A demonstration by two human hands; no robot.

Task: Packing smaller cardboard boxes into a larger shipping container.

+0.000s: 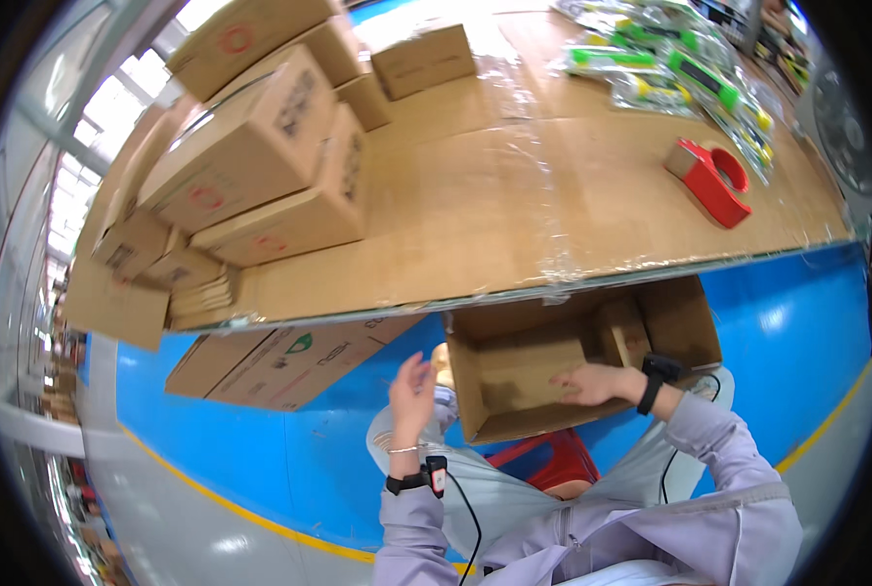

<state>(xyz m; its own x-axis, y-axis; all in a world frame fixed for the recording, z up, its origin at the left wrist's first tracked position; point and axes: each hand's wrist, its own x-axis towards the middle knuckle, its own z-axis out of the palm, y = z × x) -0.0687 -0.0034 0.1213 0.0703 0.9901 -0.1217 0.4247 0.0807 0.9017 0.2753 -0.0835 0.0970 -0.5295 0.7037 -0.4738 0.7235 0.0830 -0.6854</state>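
- Left hand: raised just left of the open carton, fingers loosely bent and part open, nothing visible in the grip.
- Right hand: reaching over the carton's near side, palm down, fingers spread fairly wide, no object seen in it. Can't tell if your fingertips touch the cardboard inside.
- Open carton: that's your work piece — sits between the table edge and your knees, mouth up, far side close under the edge. Can't tell what carries its weight.
- Inside it: a smaller cardboard piece standing toward the right; bare brown bottom shows to the left. Can't tell if that piece is a box or a folded insert.
- Closed boxes: stacked on the left part of your table, contents hidden. One small box sits farther back.
- Clear bags: piled at the table's far right, green and yellow items inside — too small to identify.
- Red tape dispenser: on the table, nearer you than most of the bags.
- Printed carton: low, left of your open one, partly under the table edge.
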